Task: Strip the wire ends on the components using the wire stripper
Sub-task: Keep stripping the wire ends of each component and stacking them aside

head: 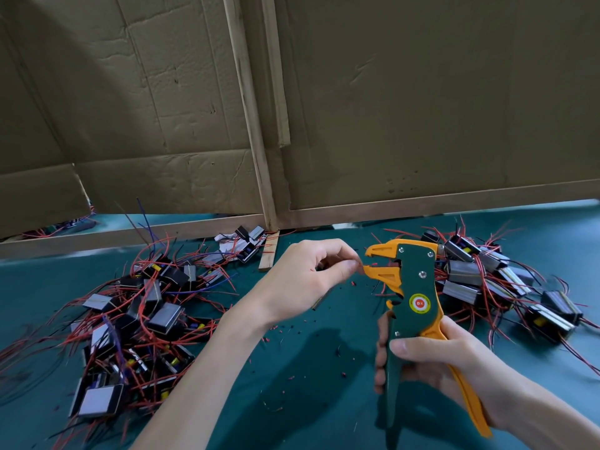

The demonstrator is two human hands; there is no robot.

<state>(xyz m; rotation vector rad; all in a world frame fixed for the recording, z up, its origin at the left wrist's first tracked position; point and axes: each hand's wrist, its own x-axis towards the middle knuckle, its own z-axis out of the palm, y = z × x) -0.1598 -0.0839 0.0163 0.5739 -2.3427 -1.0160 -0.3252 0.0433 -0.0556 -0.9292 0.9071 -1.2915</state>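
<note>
Head view: the right hand [431, 362] is gripping the stripper [412, 287] by its handles, holding it upright above the mat [308, 401], jaws parted and pointing left. The left hand [305, 277] is curling, thumb and forefinger pinching together at the lower jaw's tip; whether they are holding a wire I cannot tell. Components [139, 306] with red wires are lying heaped on both sides. Insulation bits [279, 328] are littering the mat.

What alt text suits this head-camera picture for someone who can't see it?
A right hand grips a green-and-orange wire stripper, jaws open; the left hand pinches at its lower jaw tip. Piles of red-wired components flank them on a teal table.
</note>
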